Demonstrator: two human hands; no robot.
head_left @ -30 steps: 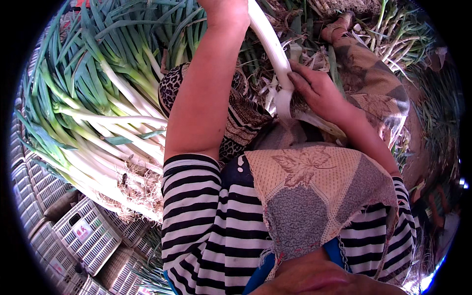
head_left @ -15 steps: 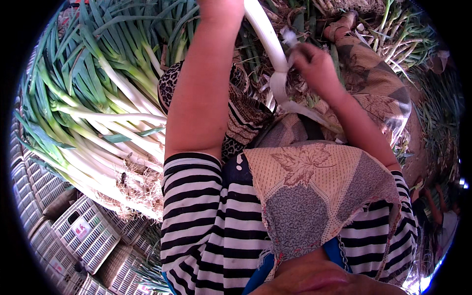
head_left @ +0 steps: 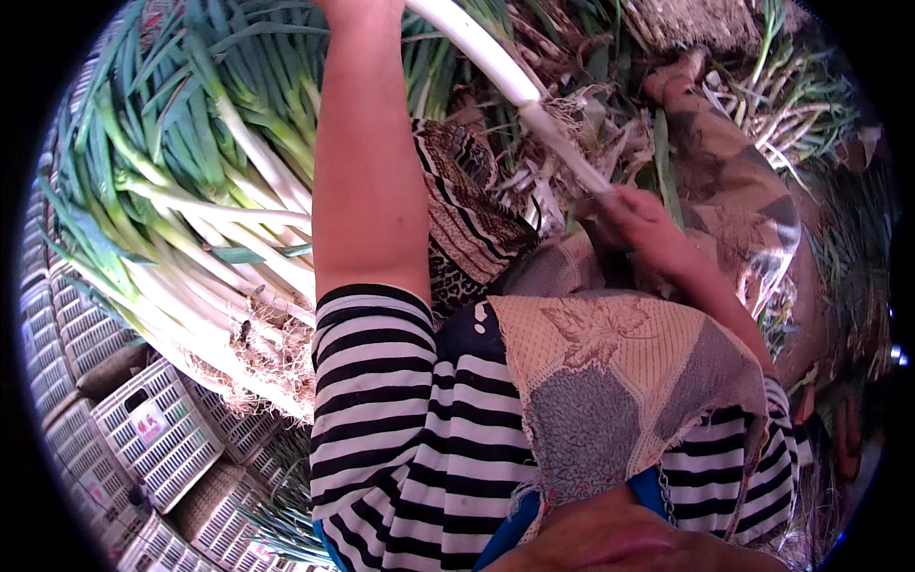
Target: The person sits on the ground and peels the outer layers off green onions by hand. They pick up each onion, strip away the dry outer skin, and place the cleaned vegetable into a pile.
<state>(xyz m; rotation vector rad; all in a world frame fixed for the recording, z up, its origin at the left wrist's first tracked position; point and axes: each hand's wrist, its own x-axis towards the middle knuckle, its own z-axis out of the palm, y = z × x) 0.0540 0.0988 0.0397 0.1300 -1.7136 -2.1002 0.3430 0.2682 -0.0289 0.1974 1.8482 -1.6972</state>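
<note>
- Stacked pale plastic crates (head_left: 157, 434) with slotted sides fill the lower left, and dark leafy greens (head_left: 848, 229) lie toward the right rim, beyond a strip of brown ground (head_left: 815, 305).
- On the person's left is a large heap of green onions (head_left: 186, 276), leaves toward the top, white shafts and tangled roots (head_left: 276, 357) lower down.
- One long green onion stalk (head_left: 486, 57) slants in front of the person, from the upper edge down to the right; its upper part runs out of view.
- The left hand (head_left: 367, 6) is cut off by the upper edge, beside the stalk. Its fingers are out of sight, so I cannot tell whether they close on anything.
- The right hand (head_left: 640, 217), somewhat blurred, has its fingers bent around the lower end of a pale outer sheath (head_left: 567, 153), which runs nearly straight up to a ring-like edge on the stalk.
- By the look of it, the step in hand is stripping that layer — above the edge the shaft is smooth and white. Whether the sheath is fully loose there, I cannot tell.
- Any further pull would call for a steadied stalk and a firm pinch, drawn along the shaft — a sideways tug might snap it.
- Torn skins (head_left: 620, 143) lie scattered beyond the right hand; leopard-print cloth (head_left: 457, 210) sits beside the left forearm.
</note>
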